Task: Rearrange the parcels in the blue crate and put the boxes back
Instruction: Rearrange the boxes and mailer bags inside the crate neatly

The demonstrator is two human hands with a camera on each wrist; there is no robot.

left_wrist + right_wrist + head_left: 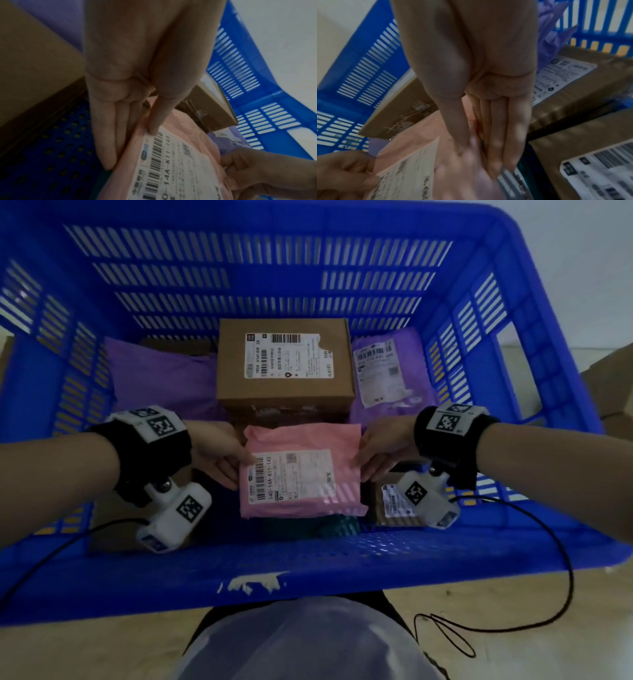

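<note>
A pink parcel with a white shipping label hangs over the middle of the blue crate, label up. My left hand pinches its left edge, thumb on top and fingers underneath. My right hand pinches its right edge the same way. Behind it stands a brown cardboard box with a label. Purple parcels lie at the back left and back right. Another labelled cardboard box lies under my right wrist.
A flat cardboard box lies at the crate's near left. A dark teal parcel shows under the pink one. The crate stands on a pale floor, with a loose black cable at the right.
</note>
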